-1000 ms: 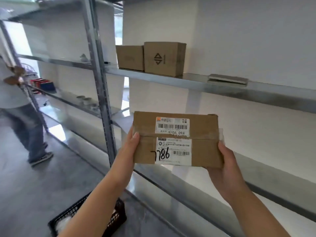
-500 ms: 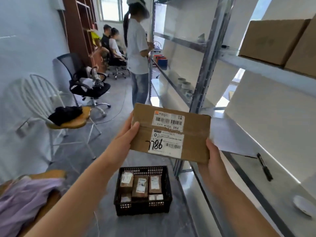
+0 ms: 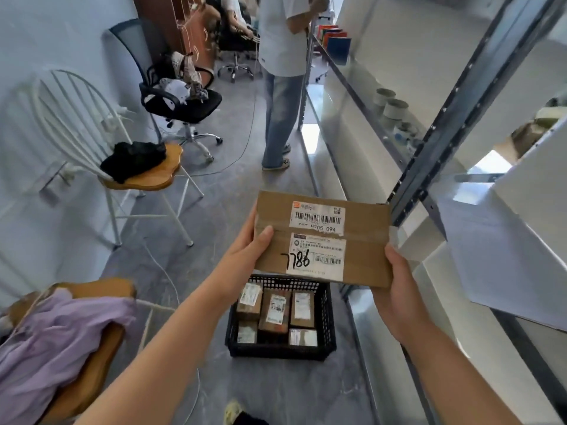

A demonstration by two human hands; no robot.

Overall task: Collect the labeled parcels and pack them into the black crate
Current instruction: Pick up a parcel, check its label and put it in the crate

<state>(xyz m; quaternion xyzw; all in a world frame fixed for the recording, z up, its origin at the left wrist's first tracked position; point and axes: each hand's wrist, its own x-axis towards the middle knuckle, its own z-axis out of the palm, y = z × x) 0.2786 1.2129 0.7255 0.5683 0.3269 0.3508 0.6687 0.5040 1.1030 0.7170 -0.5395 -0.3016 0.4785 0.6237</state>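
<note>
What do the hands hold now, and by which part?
A labeled parcel, held by its two short ends: the left hand grips the left end, thumb on the top face; the right hand grips the right end near its lower corner.

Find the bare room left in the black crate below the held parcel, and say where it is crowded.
Crowded: five parcels cover most of the black crate. A dark gap shows at its near wall, between two small front parcels. Its far end is hidden behind the held parcel. Bare floor borders its near side.

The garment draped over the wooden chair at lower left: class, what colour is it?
Pale purple, a lilac garment, shown best in the head view.
</note>
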